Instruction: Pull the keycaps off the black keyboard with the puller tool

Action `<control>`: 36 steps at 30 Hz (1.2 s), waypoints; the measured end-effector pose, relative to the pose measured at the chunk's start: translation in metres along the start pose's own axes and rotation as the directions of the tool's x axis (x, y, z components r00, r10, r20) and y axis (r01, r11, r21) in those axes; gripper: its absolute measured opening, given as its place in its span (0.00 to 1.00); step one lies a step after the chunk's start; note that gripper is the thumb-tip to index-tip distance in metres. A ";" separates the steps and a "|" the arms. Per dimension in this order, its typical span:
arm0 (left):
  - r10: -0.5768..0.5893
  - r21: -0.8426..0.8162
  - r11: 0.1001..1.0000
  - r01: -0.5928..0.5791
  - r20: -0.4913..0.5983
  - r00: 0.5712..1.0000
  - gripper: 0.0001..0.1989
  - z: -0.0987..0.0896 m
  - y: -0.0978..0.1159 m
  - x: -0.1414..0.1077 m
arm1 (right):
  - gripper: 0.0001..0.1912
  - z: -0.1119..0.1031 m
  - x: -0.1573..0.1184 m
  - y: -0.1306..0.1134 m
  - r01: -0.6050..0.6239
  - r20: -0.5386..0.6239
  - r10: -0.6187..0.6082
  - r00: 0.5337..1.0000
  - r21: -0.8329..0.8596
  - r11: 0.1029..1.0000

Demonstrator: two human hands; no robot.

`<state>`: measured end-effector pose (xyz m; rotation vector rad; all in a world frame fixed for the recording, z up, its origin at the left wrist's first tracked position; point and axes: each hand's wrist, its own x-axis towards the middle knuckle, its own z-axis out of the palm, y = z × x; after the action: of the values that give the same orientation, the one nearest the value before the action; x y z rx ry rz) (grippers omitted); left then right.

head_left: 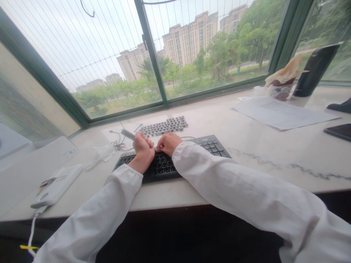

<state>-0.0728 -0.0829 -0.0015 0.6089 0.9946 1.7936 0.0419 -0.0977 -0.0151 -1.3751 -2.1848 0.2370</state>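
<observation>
A black keyboard [161,168] lies near the counter's front edge, its middle section showing bare square key sockets, while keys remain on its number pad at the right. My left hand [144,148] is closed in a fist over the keyboard's back left part. A slim dark grey tool [127,134] sticks out of that fist towards the upper left; its other end is hidden. Beside it, my right hand [169,143] is bent down with fingertips pinched at the keyboard's back rows. What the fingertips hold, if anything, is hidden. Loose keycaps [164,126] lie in rows behind the keyboard.
Left of the keyboard are a coiled cable [119,144], crumpled clear plastic [102,153], a white power strip [59,184] with keys [45,185], and a white box [38,160]. To the right lie paper [282,113], a phone [340,132] and a black upright object [315,71].
</observation>
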 end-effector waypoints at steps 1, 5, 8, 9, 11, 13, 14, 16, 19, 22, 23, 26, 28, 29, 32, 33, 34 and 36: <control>-0.005 -0.004 1.000 0.005 -0.007 1.000 0.17 0.000 0.000 0.000 | 0.09 0.000 0.000 0.000 -0.005 -0.003 0.005 1.000 -0.003 1.000; -0.058 -0.033 0.998 0.057 -0.051 0.997 0.17 -0.001 0.002 0.005 | 0.07 0.002 -0.001 -0.002 -0.017 -0.019 0.017 1.000 -0.018 1.000; -0.085 -0.038 0.996 0.083 -0.065 0.994 0.18 -0.002 0.003 0.009 | 0.07 0.003 -0.002 -0.003 -0.002 -0.028 0.000 1.000 -0.050 0.999; -0.089 -0.035 0.996 0.087 -0.069 0.994 0.18 -0.002 0.004 0.010 | 0.07 0.003 -0.002 -0.004 0.009 -0.026 -0.011 1.000 -0.069 0.998; -0.094 -0.035 0.995 0.091 -0.074 0.993 0.18 -0.002 0.005 0.009 | 0.07 0.003 -0.003 -0.006 0.037 -0.009 -0.039 0.999 -0.117 0.992; -0.099 -0.044 0.994 0.096 -0.074 0.992 0.17 -0.002 0.006 0.008 | 0.08 0.003 -0.004 -0.009 0.065 0.021 -0.063 0.998 -0.170 0.983; -0.102 -0.051 0.994 0.098 -0.072 0.992 0.17 -0.002 0.006 0.007 | 0.09 0.002 -0.004 -0.010 0.077 0.039 -0.071 0.997 -0.193 0.978; -0.104 -0.066 0.993 0.100 -0.071 0.992 0.17 -0.002 0.007 0.006 | 0.11 0.001 -0.005 -0.012 0.089 0.075 -0.074 0.994 -0.225 0.970; -0.103 -0.081 0.992 0.096 -0.080 0.991 0.17 -0.001 0.007 0.005 | 0.12 -0.001 -0.006 -0.013 0.082 0.099 -0.059 0.993 -0.239 0.967; -0.095 -0.078 0.993 0.088 -0.091 0.991 0.17 -0.001 0.007 0.002 | 0.12 -0.001 -0.006 -0.013 0.079 0.085 -0.061 0.995 -0.234 0.969; -0.092 -0.079 0.993 0.085 -0.091 0.992 0.17 -0.001 0.008 0.000 | 0.11 -0.001 -0.006 -0.012 0.080 0.080 -0.063 0.995 -0.232 0.969; -0.083 -0.102 0.992 0.076 -0.076 0.994 0.16 -0.002 0.008 -0.003 | 0.11 0.000 -0.006 -0.012 0.083 0.077 -0.067 0.995 -0.231 0.969; -0.086 -0.123 0.989 0.076 -0.074 0.994 0.15 -0.003 0.009 -0.003 | 0.11 0.000 -0.006 -0.012 0.086 0.075 -0.070 0.995 -0.233 0.969; -0.093 -0.132 0.988 0.083 -0.074 0.993 0.15 -0.003 0.009 -0.002 | 0.11 0.000 -0.006 -0.012 0.086 0.073 -0.070 0.995 -0.235 0.968; -0.120 -0.151 0.983 0.108 -0.068 0.990 0.15 -0.004 0.010 0.001 | 0.11 0.000 -0.005 -0.013 0.083 0.073 -0.068 0.995 -0.240 0.967; -0.121 -0.154 0.982 0.110 -0.064 0.991 0.15 -0.005 0.009 0.002 | 0.11 0.000 -0.005 -0.013 0.083 0.077 -0.066 0.995 -0.245 0.966; -0.115 -0.155 0.982 0.104 -0.061 0.992 0.15 -0.005 0.009 0.003 | 0.11 0.000 -0.005 -0.013 0.084 0.082 -0.065 0.994 -0.252 0.964; -0.083 -0.146 0.987 0.074 -0.058 0.995 0.14 -0.005 0.007 0.002 | 0.12 0.000 -0.006 -0.014 0.095 0.089 -0.073 0.993 -0.270 0.958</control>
<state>-0.0809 -0.0846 0.0022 0.4197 0.9107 1.8064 0.0326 -0.1096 -0.0114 -1.4335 -2.4059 -0.0474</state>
